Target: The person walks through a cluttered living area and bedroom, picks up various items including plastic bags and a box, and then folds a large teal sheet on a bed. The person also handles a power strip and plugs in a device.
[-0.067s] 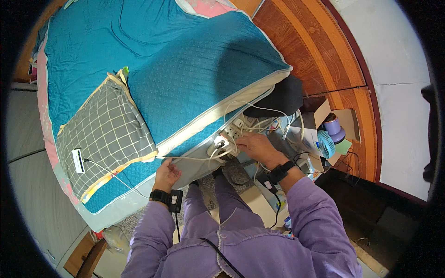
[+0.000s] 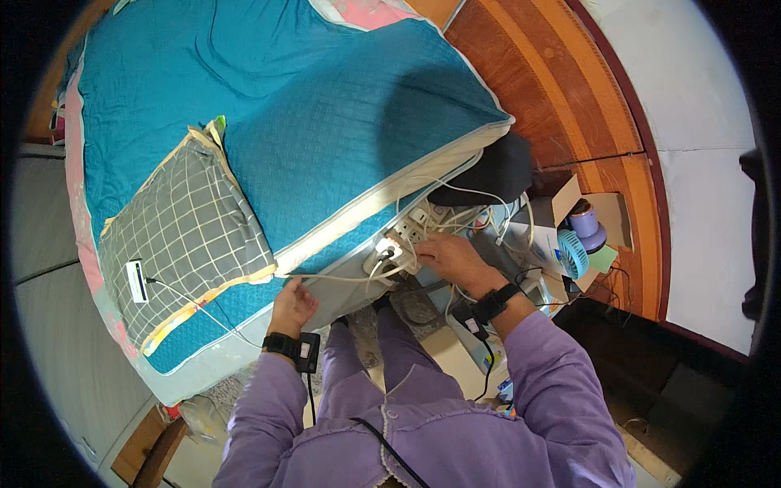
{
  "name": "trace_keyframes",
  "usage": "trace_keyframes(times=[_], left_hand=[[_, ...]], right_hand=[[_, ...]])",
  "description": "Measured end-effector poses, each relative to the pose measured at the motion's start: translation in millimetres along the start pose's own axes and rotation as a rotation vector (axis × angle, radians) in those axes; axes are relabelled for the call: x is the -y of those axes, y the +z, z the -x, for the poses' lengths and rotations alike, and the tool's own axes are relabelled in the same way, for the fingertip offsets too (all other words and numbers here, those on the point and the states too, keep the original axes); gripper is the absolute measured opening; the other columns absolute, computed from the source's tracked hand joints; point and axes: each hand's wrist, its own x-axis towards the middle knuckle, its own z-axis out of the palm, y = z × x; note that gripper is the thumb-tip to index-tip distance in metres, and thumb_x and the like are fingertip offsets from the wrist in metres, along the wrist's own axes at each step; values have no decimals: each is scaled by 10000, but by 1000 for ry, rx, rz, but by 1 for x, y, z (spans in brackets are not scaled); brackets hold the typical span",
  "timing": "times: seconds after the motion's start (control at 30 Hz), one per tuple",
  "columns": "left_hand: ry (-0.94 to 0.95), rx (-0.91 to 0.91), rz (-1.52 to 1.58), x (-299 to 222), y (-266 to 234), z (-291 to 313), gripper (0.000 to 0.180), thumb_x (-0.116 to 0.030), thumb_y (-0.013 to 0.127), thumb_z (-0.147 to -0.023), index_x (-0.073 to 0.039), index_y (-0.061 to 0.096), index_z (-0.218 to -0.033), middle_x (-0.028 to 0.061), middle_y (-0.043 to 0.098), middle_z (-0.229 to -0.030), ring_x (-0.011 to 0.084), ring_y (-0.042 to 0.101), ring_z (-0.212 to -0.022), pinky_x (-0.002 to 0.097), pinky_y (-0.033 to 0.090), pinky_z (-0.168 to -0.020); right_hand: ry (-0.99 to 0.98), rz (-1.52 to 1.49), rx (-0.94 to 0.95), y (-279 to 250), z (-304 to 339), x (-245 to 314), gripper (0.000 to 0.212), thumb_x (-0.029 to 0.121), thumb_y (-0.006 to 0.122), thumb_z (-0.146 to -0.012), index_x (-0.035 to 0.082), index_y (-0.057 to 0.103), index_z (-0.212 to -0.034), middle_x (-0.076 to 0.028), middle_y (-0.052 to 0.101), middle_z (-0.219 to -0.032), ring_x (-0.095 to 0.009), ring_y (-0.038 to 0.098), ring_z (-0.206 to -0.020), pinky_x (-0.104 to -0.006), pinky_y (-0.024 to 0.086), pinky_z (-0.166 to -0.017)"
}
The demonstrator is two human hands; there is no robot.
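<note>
Beside the bed, a white power strip (image 2: 406, 230) carries several plugs and cables. My right hand (image 2: 452, 259) is at its near right end, fingers closed against the strip's edge; the fingertips are partly hidden. A white plug (image 2: 388, 249) with a dark connector sits at the strip's left end. From there a pale cable (image 2: 342, 279) runs left along the mattress side. My left hand (image 2: 294, 308) is below that cable, palm up with loosely bent fingers, and holds nothing that I can see. Each wrist wears a black strap with a small box.
A grey checked pillow (image 2: 191, 236) lies on the teal bed cover (image 2: 317, 146), with a white device (image 2: 137, 281) and thin cable on it. At right stand an open cardboard box (image 2: 616, 213), a small blue fan (image 2: 573, 253) and a purple appliance (image 2: 587, 229). Loose cables hang around the strip.
</note>
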Motion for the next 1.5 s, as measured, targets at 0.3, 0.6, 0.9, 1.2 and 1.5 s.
trace_keyframes(times=[0.3,0.6,0.9,1.2,1.5], left_hand=[[-39,275,147,20,49,14,136,-226,564,-883,-110,542,-951,46,580,-905,174,544,-771,453,463,-784],[-15,231,35,46,53,27,235,-219,428,-950,-12,539,-932,86,613,-914,174,583,-759,356,492,-757],[-27,245,-41,48,72,56,248,-221,427,-948,-5,547,-923,109,632,-885,193,600,-742,362,499,-742],[-142,442,-117,39,77,68,279,-271,433,-943,-21,556,-959,132,634,-938,239,609,-849,372,488,-790],[-112,379,-328,0,68,82,339,-348,479,-912,-71,517,-1103,113,587,-1131,250,553,-1052,386,412,-889]], right_hand=[[38,-47,59,-17,9,2,114,196,564,-793,97,604,-835,-128,560,-832,-329,573,-803,-437,463,-683],[-115,-66,-410,-10,25,82,141,124,589,-781,-12,570,-814,-153,560,-834,-342,558,-762,-431,462,-690],[420,-723,-119,-25,42,104,270,68,638,-771,16,557,-1023,-101,571,-889,-164,569,-768,-249,459,-686],[-78,178,152,-14,17,104,198,285,618,-761,90,580,-759,-74,579,-701,-245,572,-743,-392,384,-734],[27,-149,-51,-166,44,39,284,156,633,-662,4,447,-509,-101,416,-513,-250,428,-495,-363,316,-485]])
